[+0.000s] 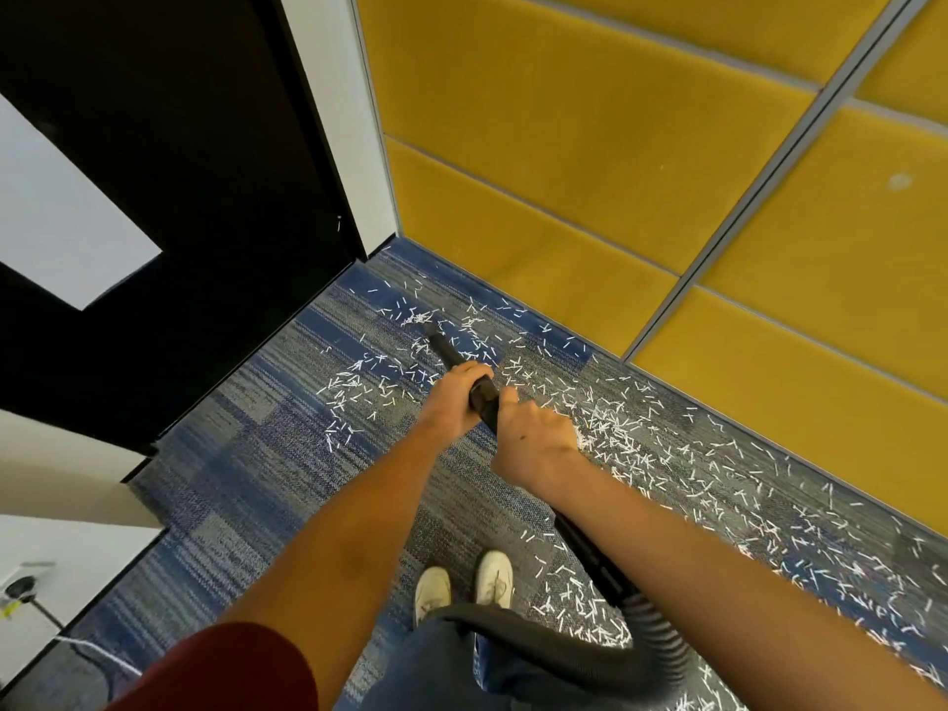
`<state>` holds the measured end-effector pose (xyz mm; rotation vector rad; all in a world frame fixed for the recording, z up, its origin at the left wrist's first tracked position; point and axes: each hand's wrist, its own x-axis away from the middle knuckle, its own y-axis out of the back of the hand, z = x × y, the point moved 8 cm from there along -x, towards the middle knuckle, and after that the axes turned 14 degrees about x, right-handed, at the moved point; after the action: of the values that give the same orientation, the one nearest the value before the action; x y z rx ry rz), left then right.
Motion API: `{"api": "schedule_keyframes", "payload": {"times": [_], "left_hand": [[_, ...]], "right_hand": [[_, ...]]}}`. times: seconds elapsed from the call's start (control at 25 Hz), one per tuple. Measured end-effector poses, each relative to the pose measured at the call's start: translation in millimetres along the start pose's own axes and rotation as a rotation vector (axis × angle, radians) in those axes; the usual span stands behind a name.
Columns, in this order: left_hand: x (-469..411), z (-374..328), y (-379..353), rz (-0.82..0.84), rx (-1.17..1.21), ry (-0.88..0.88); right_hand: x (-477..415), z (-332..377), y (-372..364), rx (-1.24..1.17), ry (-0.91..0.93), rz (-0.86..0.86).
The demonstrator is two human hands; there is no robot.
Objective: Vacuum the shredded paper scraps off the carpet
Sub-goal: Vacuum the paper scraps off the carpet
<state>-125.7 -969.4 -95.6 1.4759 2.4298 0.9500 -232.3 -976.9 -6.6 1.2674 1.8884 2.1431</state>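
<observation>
Both hands grip a black plastic vacuum wand (451,354) that slants away toward the far left. The left hand (454,397) wraps the tube farther along, and the right hand (533,443) closes round it nearer the body, just behind a thicker black collar. The wand's narrow tip sits among thin white shredded paper scraps (631,438), which lie thickly over the blue and grey woven carpet (246,469), mostly to the right and along the yellow padded wall panels (590,146). A ribbed grey hose (662,633) curves behind the right forearm. Two white shoes (464,587) stand near. A black door (179,171) fills the far left.
</observation>
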Motion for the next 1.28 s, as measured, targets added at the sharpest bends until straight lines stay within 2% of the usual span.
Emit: {"api": "schedule_keyframes", "payload": {"times": [0.48, 0.6, 0.8, 1.0, 1.16, 1.28], "left_hand": [[27, 60, 63, -0.217, 0.062, 0.144], [35, 73, 72, -0.23, 0.047, 0.164], [41, 90, 89, -0.27, 0.152, 0.196], [43, 84, 109, -0.214, 0.065, 0.168], [44, 88, 121, -0.26, 0.061, 0.115], [44, 103, 132, -0.272, 0.062, 0.096]], "right_hand": [[-19, 64, 16, 0.024, 0.19, 0.006], [-23, 80, 16, 0.04, 0.229, 0.038], [-26, 101, 27, 0.001, 0.262, 0.056], [-48, 130, 47, -0.176, 0.278, 0.111], [-56, 152, 42, -0.108, 0.272, 0.155], [-60, 161, 40, -0.165, 0.284, 0.171]]}}
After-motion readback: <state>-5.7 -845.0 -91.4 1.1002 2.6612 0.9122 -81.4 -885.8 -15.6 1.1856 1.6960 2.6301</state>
